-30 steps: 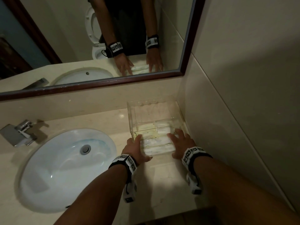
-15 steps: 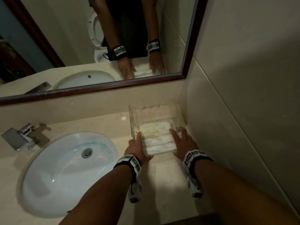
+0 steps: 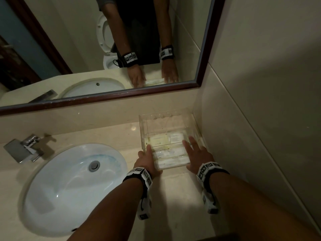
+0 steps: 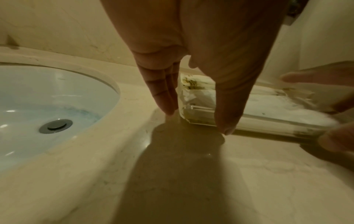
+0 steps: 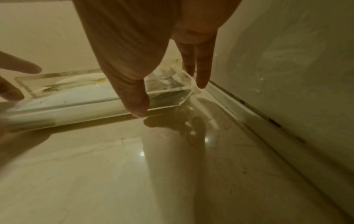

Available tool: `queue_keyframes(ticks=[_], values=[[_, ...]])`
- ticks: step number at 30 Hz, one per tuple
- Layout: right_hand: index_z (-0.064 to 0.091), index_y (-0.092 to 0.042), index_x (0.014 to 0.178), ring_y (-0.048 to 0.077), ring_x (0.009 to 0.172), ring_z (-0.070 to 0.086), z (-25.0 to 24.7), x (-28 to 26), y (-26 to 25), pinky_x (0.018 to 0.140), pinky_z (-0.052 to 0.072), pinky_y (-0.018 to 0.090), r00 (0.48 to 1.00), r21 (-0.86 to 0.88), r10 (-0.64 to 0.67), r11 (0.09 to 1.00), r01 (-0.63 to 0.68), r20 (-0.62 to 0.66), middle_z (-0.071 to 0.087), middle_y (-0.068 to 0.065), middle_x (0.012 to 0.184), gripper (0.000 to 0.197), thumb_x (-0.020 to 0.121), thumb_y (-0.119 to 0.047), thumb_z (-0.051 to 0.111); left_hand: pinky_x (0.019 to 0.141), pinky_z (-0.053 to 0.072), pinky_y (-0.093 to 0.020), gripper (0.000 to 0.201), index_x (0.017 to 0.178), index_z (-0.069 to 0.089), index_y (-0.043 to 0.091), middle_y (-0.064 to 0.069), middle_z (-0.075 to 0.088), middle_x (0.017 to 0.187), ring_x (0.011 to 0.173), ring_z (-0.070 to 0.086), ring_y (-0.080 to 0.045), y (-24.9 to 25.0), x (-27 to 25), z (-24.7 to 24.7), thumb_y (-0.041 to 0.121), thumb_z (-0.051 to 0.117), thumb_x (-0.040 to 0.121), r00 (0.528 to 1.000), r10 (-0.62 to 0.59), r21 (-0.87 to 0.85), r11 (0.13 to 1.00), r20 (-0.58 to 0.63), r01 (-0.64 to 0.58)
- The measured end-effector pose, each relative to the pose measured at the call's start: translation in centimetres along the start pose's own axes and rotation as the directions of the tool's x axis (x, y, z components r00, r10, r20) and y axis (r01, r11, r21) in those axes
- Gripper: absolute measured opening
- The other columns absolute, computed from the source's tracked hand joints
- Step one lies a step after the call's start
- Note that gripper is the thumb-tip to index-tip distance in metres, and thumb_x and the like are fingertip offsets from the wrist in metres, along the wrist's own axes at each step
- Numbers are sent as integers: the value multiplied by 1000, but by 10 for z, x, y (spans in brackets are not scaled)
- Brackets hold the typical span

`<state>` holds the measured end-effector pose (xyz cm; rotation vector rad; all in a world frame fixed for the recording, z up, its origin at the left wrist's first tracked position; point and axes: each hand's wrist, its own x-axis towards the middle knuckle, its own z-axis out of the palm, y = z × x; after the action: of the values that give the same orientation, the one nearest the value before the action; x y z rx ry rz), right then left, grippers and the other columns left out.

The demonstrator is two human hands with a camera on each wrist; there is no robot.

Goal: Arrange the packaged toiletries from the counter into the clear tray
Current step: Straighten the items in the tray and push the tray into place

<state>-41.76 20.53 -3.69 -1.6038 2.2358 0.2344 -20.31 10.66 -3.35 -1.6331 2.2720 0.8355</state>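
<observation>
A clear tray (image 3: 142,131) stands on the beige counter (image 3: 175,192) in the corner by the right wall. Several white packaged toiletries (image 3: 171,154) lie in its front half. My left hand (image 3: 147,160) lies against the tray's left side, fingers straight. My right hand (image 3: 198,155) lies along the right side, fingers also straight. In the left wrist view my left hand (image 4: 198,122) has its fingers (image 4: 168,104) beside the tray (image 4: 199,109) and its thumb at the front wall. The right wrist view shows my right hand (image 5: 170,100) straddling the tray's (image 5: 76,100) front right corner.
A white oval sink (image 3: 69,185) fills the counter's left part, with a chrome tap (image 3: 26,146) behind it. A dark-framed mirror (image 3: 121,96) hangs above the low back wall. The tiled right wall (image 3: 260,119) stands close beside the tray.
Both hands have slid a little further along the tray's sides. The tray itself has hardly shifted on the counter.
</observation>
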Motion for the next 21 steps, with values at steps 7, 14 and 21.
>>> queue_keyframes(ticks=[7, 14, 21], values=[[-11, -33, 157, 37, 137, 34, -8, 8, 1, 105, 43, 44, 999, -59, 2, 998, 1, 39, -15, -7, 166, 102, 87, -45, 62, 95, 51, -41, 123, 153, -1, 24, -11, 31, 139, 118, 52, -32, 1, 6, -4, 54, 80, 66, 1000, -4, 89, 996, -6, 5], [1, -26, 158, 36, 132, 40, -12, 17, -8, 101, 44, 46, 998, -91, 60, 994, -59, 16, -5, -5, 166, 90, 92, -47, 58, 85, 54, -45, 94, 143, 21, 30, -10, 44, 127, 109, 57, -33, -2, 9, -17, 58, 75, 71, 998, 24, 165, 986, -56, -14], [4, -29, 157, 34, 147, 16, -16, 25, -14, 112, 21, 63, 997, -222, 69, 972, -76, -40, 6, 0, 165, 83, 95, -53, 52, 87, 50, -43, 81, 141, 30, 27, -8, 42, 131, 117, 45, -31, 3, 12, -26, 54, 72, 76, 989, 98, 291, 955, -108, -62]])
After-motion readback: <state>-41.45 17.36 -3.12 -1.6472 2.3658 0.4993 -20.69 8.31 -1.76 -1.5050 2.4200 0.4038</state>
